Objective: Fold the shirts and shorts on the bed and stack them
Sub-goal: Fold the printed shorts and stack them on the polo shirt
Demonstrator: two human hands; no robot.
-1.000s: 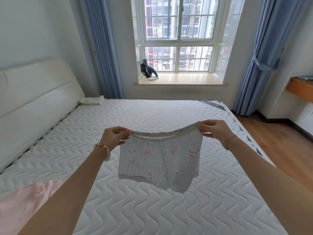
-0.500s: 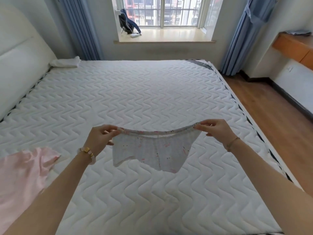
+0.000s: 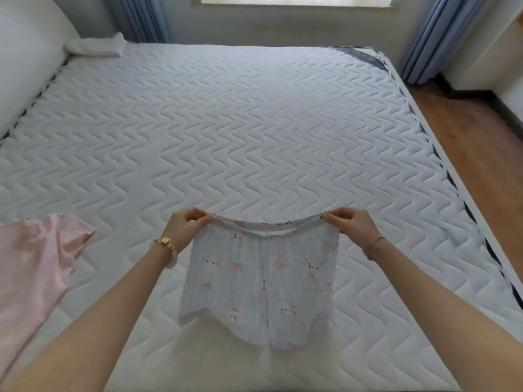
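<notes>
Shorts (image 3: 261,281), pale with pink bows and cat faces, spread leg-ends nearest the person, lying on the bed (image 3: 254,131) between the two hands. Left hand (image 3: 185,229) pinches the waistband's left corner; right hand (image 3: 352,226) pinches the right corner, waistband sagging between them. Pink shirt (image 3: 34,270) lies crumpled well left of the left hand, on the mattress. Far beyond the left hand, white folded cloth (image 3: 94,46) sits by the headboard (image 3: 22,58). Blue curtains (image 3: 433,38) past the right hand.

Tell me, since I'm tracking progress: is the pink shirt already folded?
No, the pink shirt lies spread and rumpled on the mattress, left of the shorts.
</notes>
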